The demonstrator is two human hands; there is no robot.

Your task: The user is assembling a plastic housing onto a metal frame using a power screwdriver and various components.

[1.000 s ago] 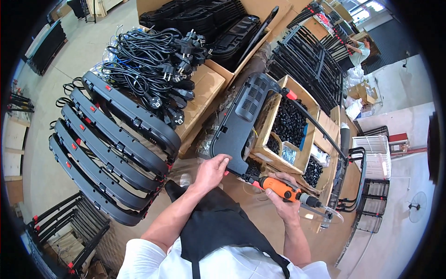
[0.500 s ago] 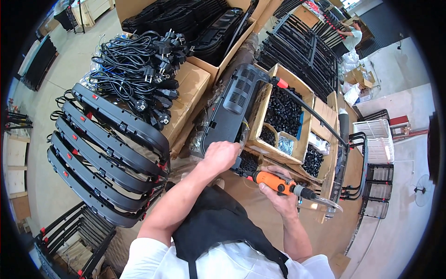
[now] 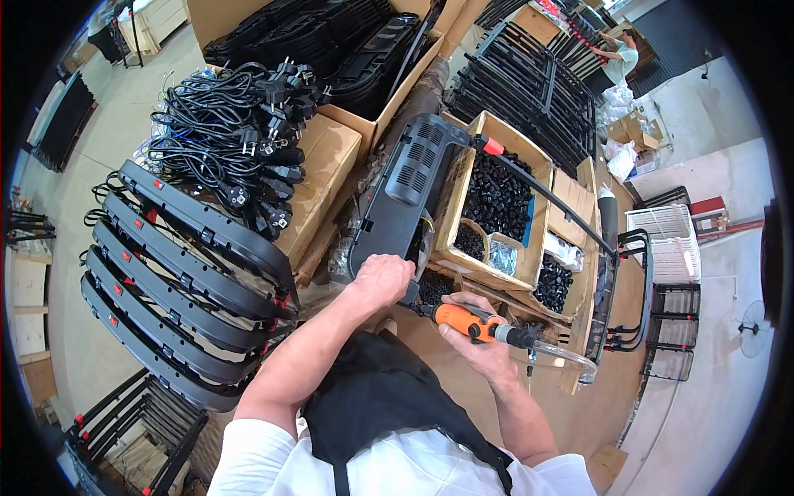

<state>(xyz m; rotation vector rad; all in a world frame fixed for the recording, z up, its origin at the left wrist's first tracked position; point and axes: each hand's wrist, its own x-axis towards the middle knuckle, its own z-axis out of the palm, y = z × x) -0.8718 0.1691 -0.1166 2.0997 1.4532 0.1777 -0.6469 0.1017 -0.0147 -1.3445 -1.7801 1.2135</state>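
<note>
My right hand (image 3: 478,332) is wrapped round an orange screwdriver-type power tool (image 3: 463,321), with a clear hose (image 3: 571,355) running from its rear end to the right. The tool's front points left, at a black joint beside my left hand (image 3: 383,279); its very tip cannot be made out. My left hand is closed over the near end of a dark grey plastic housing (image 3: 385,223) with a vented raised cover. What its fingers pinch is hidden. A black tube (image 3: 554,198) with a red collar (image 3: 493,146) runs right from the housing's far end.
Wooden bins (image 3: 451,263) of small black parts (image 3: 496,194) stand right of the housing. At left hang several curved dark panels (image 3: 198,207) with red switches. Black power cords (image 3: 231,132) lie on a cardboard box (image 3: 327,165). Another person (image 3: 624,58) works at the far right.
The power tool has moved left with my right hand, closer to the joint at my left hand. My left hand stays at the housing's near end. The whole view has shifted slightly.
</note>
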